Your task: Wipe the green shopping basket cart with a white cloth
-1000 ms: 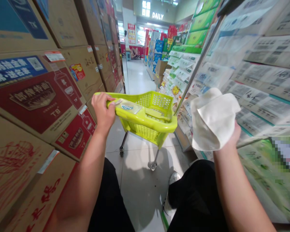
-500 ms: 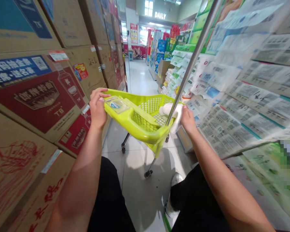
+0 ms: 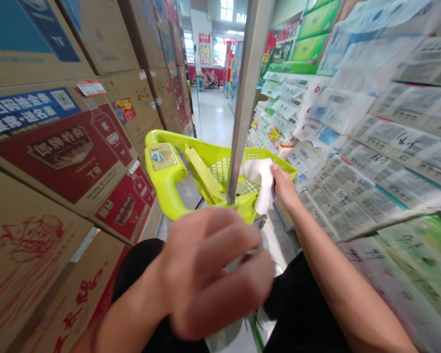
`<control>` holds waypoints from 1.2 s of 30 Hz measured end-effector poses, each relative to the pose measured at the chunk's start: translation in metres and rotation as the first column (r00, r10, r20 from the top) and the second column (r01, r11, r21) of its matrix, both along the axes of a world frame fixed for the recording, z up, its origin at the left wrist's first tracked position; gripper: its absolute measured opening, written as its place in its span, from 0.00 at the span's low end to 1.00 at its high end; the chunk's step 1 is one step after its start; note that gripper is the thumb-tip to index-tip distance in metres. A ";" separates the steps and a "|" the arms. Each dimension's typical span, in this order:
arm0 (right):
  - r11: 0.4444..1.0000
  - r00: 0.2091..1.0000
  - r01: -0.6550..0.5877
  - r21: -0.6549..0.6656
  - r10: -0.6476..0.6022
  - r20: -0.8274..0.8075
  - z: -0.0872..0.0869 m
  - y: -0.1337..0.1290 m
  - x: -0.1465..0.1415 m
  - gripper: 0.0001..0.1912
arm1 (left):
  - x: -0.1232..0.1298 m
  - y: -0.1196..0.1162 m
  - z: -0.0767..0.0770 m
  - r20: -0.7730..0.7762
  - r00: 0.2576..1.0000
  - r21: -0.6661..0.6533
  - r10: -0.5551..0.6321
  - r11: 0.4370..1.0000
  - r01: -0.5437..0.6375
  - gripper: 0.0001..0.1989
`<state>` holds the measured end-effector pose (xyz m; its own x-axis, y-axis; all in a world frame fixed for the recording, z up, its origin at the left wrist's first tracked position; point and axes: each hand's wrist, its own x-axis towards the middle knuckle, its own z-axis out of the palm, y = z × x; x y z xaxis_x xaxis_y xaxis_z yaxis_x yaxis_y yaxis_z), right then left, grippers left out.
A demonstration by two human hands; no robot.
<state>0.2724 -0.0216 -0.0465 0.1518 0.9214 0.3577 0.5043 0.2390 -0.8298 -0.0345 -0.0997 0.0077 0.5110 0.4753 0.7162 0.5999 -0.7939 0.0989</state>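
Observation:
A lime-green shopping cart point(image 3: 171, 196) stands before me, its basket open at the top. My right hand point(image 3: 284, 186) is closed on a white cloth point(image 3: 266, 189) at the cart's right side. The cloth hangs down over the rim there. A metal pole point(image 3: 242, 103) rises from the near rim of the cart toward the camera. My left hand point(image 3: 216, 269) is close to the camera, in front of the cart handle and below the pole's foot. Its fingers are curled but smeared by motion, and I cannot make out anything in them.
Stacked cardboard cartons point(image 3: 66, 152) line the left side of the aisle. Wrapped tissue packs point(image 3: 367, 166) are piled along the right. The tiled floor point(image 3: 213, 115) runs on past the cart. My legs in black trousers point(image 3: 305, 299) are at the bottom.
My left hand has let go of the cart's left handle and come right and nearer. The cart has turned a little, and the pole now stands more upright and farther left. The right hand stays on the cloth.

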 end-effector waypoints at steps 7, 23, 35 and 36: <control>0.949 0.952 -0.305 0.083 0.305 0.012 -0.007 -0.029 -0.012 0.25 | 0.093 -0.025 -0.001 -0.289 0.951 0.008 0.110 0.994 -0.113 0.14; 0.956 0.953 -0.252 0.148 0.272 -0.133 -0.027 -0.035 -0.029 0.24 | 0.085 0.019 0.010 -0.481 0.796 -0.304 0.368 0.781 -0.545 0.28; 0.950 0.943 -0.274 0.151 0.296 -0.149 -0.025 -0.035 -0.030 0.30 | 0.068 0.031 0.003 -0.073 0.966 -0.445 0.248 0.858 -0.255 0.18; 0.945 0.945 -0.293 0.148 0.310 -0.108 -0.025 -0.035 -0.030 0.31 | 0.068 0.033 0.002 0.007 0.972 -0.437 0.234 0.875 -0.208 0.16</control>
<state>0.2427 -0.0567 -0.0712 -0.0739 0.8787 0.4716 0.2838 0.4719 -0.8348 0.0332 -0.0664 0.0094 0.3204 0.8388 0.4402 0.7374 -0.5125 0.4399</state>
